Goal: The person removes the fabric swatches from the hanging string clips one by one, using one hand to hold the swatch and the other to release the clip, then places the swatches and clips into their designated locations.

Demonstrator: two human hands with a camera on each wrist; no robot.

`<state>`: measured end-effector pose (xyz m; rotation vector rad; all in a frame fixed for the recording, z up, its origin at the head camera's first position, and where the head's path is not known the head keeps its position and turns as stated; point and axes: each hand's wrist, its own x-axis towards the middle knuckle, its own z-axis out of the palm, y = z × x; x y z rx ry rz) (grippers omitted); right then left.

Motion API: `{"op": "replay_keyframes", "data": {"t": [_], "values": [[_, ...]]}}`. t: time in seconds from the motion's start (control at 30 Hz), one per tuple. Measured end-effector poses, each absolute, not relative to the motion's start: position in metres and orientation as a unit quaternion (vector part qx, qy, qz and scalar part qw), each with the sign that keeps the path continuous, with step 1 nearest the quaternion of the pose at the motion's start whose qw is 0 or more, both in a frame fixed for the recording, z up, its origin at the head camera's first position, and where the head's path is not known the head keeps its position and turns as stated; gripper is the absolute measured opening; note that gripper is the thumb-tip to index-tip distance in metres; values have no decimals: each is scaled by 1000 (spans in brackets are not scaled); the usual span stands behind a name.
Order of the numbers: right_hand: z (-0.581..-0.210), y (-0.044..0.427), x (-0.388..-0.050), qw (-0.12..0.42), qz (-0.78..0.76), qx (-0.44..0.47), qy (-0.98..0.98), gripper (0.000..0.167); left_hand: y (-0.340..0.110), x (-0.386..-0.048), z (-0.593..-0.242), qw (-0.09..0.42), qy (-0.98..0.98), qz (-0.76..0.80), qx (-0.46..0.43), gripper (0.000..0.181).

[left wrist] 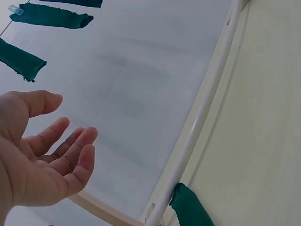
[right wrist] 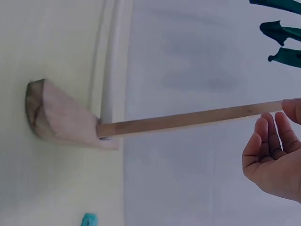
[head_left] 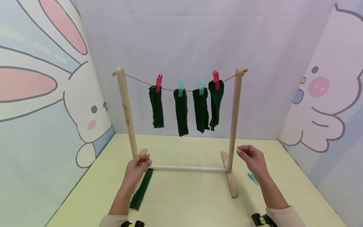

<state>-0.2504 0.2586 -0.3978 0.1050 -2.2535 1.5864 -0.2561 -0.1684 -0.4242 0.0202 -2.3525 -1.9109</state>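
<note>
My left hand hovers beside the foot of the left post, above one end of a dark green cloth strip lying on the table. Its fingers are loosely bent with nothing between them, as the left wrist view confirms. My right hand, also holding nothing, is just right of the right wooden post; whether it touches the post I cannot tell. From a twine line hang several dark green cloth strips, held by red clothespins and light blue clothespins.
A white bar joins the feet of the left post and the right one. On the pale yellow table, a blue clothespin lies beneath my right hand. Cartoon-printed walls and a plain backdrop stand around.
</note>
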Motion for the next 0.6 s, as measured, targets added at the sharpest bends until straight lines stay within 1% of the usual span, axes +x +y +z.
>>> {"op": "replay_keyframes", "data": {"t": [0.23,0.47,0.6], "values": [[-370,235,-251,230,634,66,-736,29,-161,-267,-408,92,-755,-649,-10,33],[-349,218,-253,234,645,159,-710,21,-154,-279,-390,105,-725,-679,-37,33],[-339,211,-254,232,630,189,-717,17,-149,-288,-379,115,-717,-686,-53,34]]}}
